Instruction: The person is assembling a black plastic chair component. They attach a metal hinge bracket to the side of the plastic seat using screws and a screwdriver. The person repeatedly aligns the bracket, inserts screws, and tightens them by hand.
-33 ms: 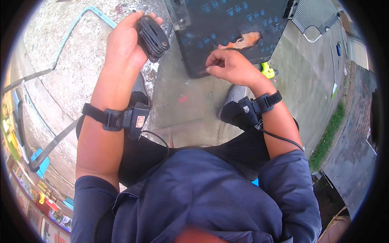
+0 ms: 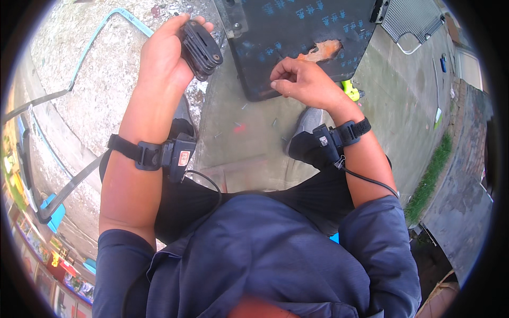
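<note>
left grip (image 2: 165, 58) wraps stacked black parts (image 2: 200, 50); right grip (image 2: 305, 82) loosely curled

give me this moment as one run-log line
left hand: holding black slotted part | right hand: curled over black panel, grip and contact unclear | panel: ragged orange patch | nearby: yellow-green object

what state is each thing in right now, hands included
Left hand: closed around the black slotted part
Black slotted part: held
Right hand: fingers curled, contents unclear
Black panel: surface torn, orange-brown patch exposed
Left wrist strap: fastened
Right wrist strap: fastened
Lime-green object: partly hidden
</note>
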